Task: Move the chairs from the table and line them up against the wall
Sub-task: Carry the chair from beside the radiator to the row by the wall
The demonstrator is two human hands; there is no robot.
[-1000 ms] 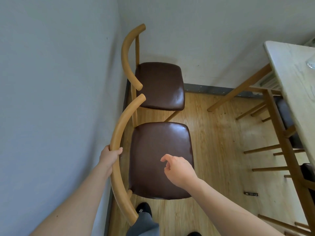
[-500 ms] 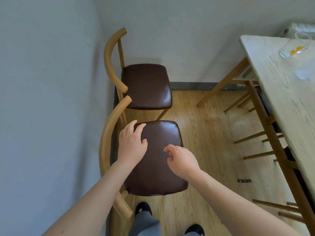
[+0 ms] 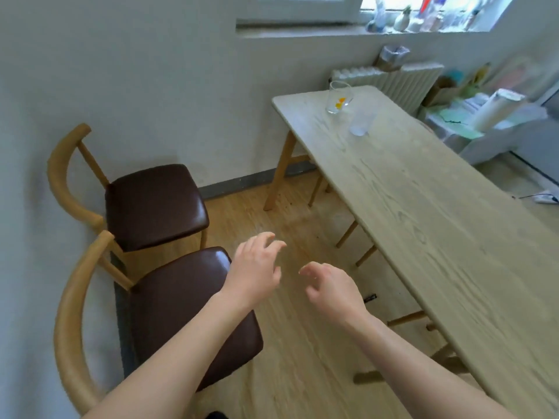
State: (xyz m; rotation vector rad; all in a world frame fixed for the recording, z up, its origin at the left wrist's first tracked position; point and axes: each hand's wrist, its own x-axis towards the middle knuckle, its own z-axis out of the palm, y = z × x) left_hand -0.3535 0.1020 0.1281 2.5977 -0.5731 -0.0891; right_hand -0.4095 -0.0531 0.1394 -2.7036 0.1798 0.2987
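Two wooden chairs with dark brown padded seats stand side by side with their curved backs against the left wall: a far chair (image 3: 154, 204) and a near chair (image 3: 169, 303). My left hand (image 3: 255, 267) hovers past the near chair's front corner, fingers spread, holding nothing. My right hand (image 3: 331, 287) floats over the floor between the chairs and the long pale wooden table (image 3: 423, 213), fingers loosely curled and empty. Legs and rungs of more chairs (image 3: 405, 320) show under the table's near edge.
Two drinking glasses (image 3: 338, 96) stand at the table's far end. A radiator (image 3: 393, 80) and a cluttered low shelf (image 3: 484, 122) sit behind the table under a window sill. A small dark object (image 3: 370, 297) lies on the wooden floor near the table.
My left hand let go of the near chair's backrest and both hands lifted off the chair. My view swung up and right toward the table.
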